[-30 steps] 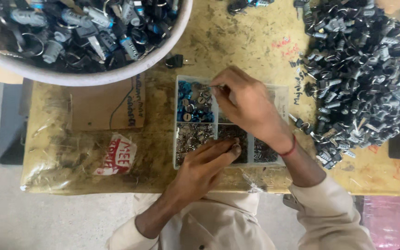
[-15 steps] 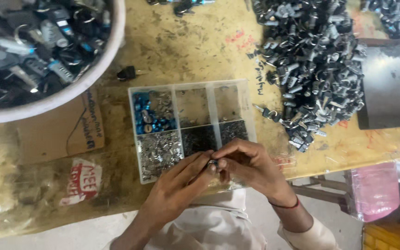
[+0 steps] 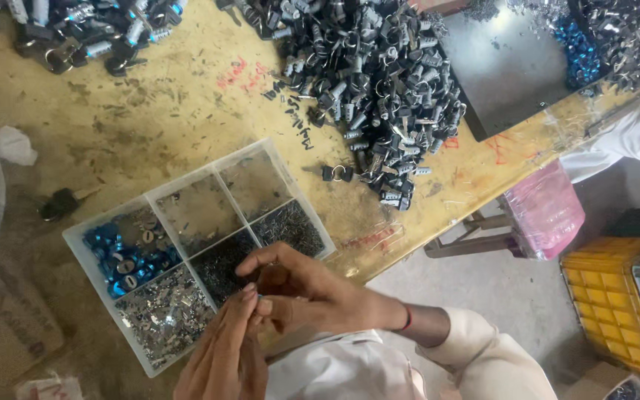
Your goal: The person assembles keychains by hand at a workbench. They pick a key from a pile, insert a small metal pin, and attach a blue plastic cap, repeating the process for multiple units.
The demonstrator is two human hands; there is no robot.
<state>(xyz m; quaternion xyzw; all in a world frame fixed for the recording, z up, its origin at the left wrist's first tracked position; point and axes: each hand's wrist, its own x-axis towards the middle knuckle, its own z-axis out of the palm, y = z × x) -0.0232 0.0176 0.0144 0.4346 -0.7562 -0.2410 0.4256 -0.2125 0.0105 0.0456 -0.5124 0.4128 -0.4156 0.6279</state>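
Two bare hands meet at the near edge of a worn yellow workbench [image 3: 187, 111], just in front of a clear plastic tray [image 3: 301, 200] split into six compartments. A second ago the right hand [image 3: 312, 292] was reaching into the tray's far compartments while the left hand [image 3: 224, 355] rested at the tray's near side; now both are drawn back toward the body, fingertips pressed together over the tray's near edge. The change suggests a small part has been picked out and is being fitted by hand, though the piece between the fingers is too small and too hidden to make out. The right hand's thumb and fingers are curled closed around something dark; the left hand's fingers pinch against them from below.

The tray lies tilted across the bench. Its left compartment holds shiny blue caps [image 3: 124, 255], the near-left one holds small silver bits [image 3: 164, 315], and the two by the hands hold fine dark pieces [image 3: 290, 226]. The two far compartments look nearly bare.

Beyond the tray, well apart from the hands, sits a large heap of black and silver lock barrels [image 3: 372, 81], with a smaller heap [image 3: 90, 33] at the far left. The view has also swung right, bringing in a pink bag [image 3: 546, 211] under the bench and a yellow crate [image 3: 620, 296] on the floor.
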